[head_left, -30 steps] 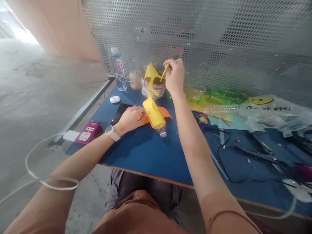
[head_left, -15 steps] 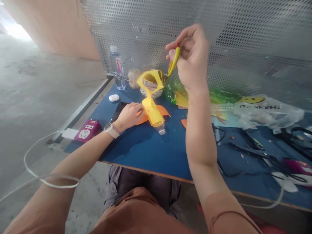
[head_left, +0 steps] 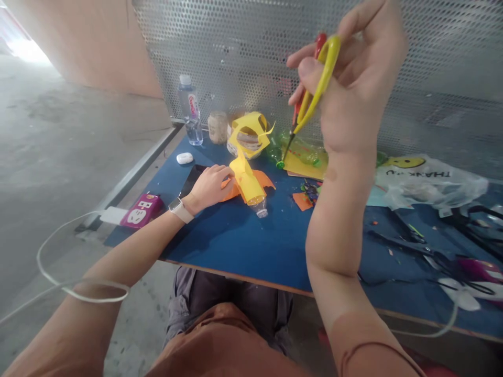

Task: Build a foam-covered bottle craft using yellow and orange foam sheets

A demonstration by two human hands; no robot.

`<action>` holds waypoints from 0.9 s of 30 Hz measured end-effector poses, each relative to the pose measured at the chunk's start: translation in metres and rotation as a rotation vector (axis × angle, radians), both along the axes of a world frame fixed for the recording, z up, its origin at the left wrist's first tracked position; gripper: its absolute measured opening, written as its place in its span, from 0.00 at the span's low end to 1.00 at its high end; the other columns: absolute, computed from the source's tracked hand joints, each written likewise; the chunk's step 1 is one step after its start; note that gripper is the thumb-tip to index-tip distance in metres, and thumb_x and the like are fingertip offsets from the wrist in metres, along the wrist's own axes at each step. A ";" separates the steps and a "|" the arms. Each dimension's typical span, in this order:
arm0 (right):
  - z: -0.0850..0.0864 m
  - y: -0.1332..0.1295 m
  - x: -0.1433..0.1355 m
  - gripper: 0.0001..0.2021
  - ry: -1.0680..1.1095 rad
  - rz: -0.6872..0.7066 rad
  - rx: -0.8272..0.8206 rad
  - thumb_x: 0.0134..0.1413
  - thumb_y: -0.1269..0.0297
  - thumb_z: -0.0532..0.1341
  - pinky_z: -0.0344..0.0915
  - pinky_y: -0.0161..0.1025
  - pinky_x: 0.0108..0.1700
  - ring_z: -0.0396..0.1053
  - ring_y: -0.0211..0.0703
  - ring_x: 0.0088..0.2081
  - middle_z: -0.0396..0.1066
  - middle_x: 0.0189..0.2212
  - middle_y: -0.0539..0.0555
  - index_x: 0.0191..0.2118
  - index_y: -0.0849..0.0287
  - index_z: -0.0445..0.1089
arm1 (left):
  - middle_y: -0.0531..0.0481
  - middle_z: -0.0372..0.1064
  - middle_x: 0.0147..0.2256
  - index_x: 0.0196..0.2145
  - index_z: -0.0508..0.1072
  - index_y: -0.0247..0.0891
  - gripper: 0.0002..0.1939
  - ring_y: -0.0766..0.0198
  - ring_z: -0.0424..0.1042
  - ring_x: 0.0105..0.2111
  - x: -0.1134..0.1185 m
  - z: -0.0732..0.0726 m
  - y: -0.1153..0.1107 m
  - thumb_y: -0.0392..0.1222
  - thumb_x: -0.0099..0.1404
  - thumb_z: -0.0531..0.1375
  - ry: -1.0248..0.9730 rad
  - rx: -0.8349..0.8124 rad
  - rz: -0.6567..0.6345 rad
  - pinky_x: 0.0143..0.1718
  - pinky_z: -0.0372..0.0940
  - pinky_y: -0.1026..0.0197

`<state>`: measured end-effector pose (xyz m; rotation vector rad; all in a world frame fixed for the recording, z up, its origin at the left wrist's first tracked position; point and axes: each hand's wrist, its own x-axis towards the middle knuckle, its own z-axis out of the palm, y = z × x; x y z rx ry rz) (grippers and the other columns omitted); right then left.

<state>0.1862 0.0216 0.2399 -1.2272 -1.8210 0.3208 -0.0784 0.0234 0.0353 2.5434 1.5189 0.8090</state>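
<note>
Your right hand (head_left: pixel 353 78) holds the scissors (head_left: pixel 317 99) tip-down; a low sweep could nick the yellow-wrapped bottle (head_left: pixel 249 183), left on the bench (head_left: pixel 236 241). Your left hand (head_left: pixel 212 186) curls at its orange fin (head_left: pixel 264 179), grip unclear; pressing could crease it.

Yellow-and-red scissors (head_left: pixel 308 115) aloft, tips down; yellow-wrapped bottle (head_left: pixel 250 184), orange-finned, lying on blue table (head_left: pixel 236 246).

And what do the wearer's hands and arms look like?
Both hands ungloved: left hand, right hand. Left wrist: smartwatch, squarish dark face, pale band. White cable looping across the left forearm. Brown sleeve on the right upper arm, darker curved line on it.
</note>
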 end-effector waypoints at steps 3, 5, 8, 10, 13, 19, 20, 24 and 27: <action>-0.003 0.009 -0.007 0.22 0.234 0.063 0.097 0.67 0.31 0.69 0.85 0.60 0.44 0.82 0.67 0.59 0.79 0.51 0.54 0.54 0.34 0.68 | 0.43 0.84 0.46 0.46 0.79 0.41 0.08 0.50 0.80 0.48 0.000 0.000 0.001 0.42 0.82 0.59 -0.007 -0.002 0.010 0.56 0.74 0.45; -0.008 0.022 -0.008 0.25 0.360 0.189 0.113 0.61 0.35 0.76 0.82 0.57 0.39 0.83 0.63 0.51 0.80 0.46 0.52 0.43 0.40 0.62 | 0.43 0.84 0.46 0.46 0.79 0.41 0.08 0.49 0.80 0.48 0.000 -0.001 0.002 0.41 0.81 0.59 -0.016 0.000 0.010 0.56 0.74 0.44; -0.017 0.044 -0.004 0.30 0.478 0.392 0.038 0.53 0.52 0.83 0.78 0.51 0.40 0.83 0.57 0.44 0.85 0.42 0.50 0.38 0.43 0.58 | 0.43 0.84 0.47 0.46 0.78 0.41 0.08 0.48 0.81 0.49 0.000 -0.004 0.003 0.41 0.81 0.59 -0.019 0.005 -0.006 0.57 0.74 0.43; -0.022 0.057 -0.001 0.28 0.507 0.491 -0.024 0.50 0.66 0.82 0.79 0.49 0.46 0.84 0.55 0.51 0.88 0.44 0.51 0.38 0.44 0.60 | 0.43 0.84 0.46 0.45 0.78 0.42 0.08 0.48 0.81 0.49 -0.001 -0.006 0.004 0.41 0.81 0.59 -0.015 0.007 -0.014 0.56 0.74 0.44; -0.027 0.072 0.004 0.25 0.514 0.478 -0.136 0.52 0.73 0.79 0.79 0.46 0.43 0.85 0.55 0.52 0.89 0.42 0.52 0.37 0.46 0.61 | 0.43 0.84 0.45 0.45 0.78 0.42 0.07 0.49 0.81 0.48 -0.002 -0.007 0.005 0.42 0.81 0.59 -0.015 0.013 -0.013 0.55 0.74 0.45; -0.054 0.112 0.009 0.24 0.590 0.348 -0.268 0.65 0.52 0.80 0.69 0.40 0.25 0.76 0.43 0.28 0.86 0.35 0.49 0.40 0.47 0.62 | 0.44 0.85 0.47 0.45 0.79 0.42 0.06 0.50 0.82 0.48 -0.005 -0.009 0.008 0.41 0.81 0.60 -0.018 0.011 -0.027 0.55 0.75 0.46; -0.059 0.118 0.008 0.23 0.606 0.327 -0.255 0.67 0.50 0.79 0.70 0.39 0.26 0.75 0.41 0.27 0.85 0.36 0.48 0.42 0.46 0.62 | 0.43 0.85 0.46 0.45 0.79 0.42 0.06 0.50 0.82 0.48 -0.004 -0.009 0.008 0.40 0.80 0.61 -0.016 0.012 -0.024 0.55 0.75 0.46; -0.064 0.120 -0.002 0.27 0.689 0.268 -0.049 0.65 0.64 0.79 0.67 0.36 0.28 0.64 0.32 0.23 0.83 0.36 0.40 0.46 0.45 0.56 | 0.42 0.84 0.46 0.44 0.79 0.41 0.07 0.49 0.82 0.48 -0.004 -0.010 0.008 0.40 0.81 0.60 0.014 0.021 -0.011 0.55 0.75 0.45; -0.051 0.102 -0.005 0.30 0.739 0.317 0.263 0.56 0.80 0.71 0.52 0.37 0.22 0.59 0.33 0.21 0.83 0.38 0.37 0.47 0.43 0.53 | 0.43 0.85 0.46 0.44 0.79 0.42 0.07 0.49 0.82 0.47 -0.004 -0.010 0.008 0.39 0.80 0.60 0.031 0.031 -0.010 0.54 0.75 0.45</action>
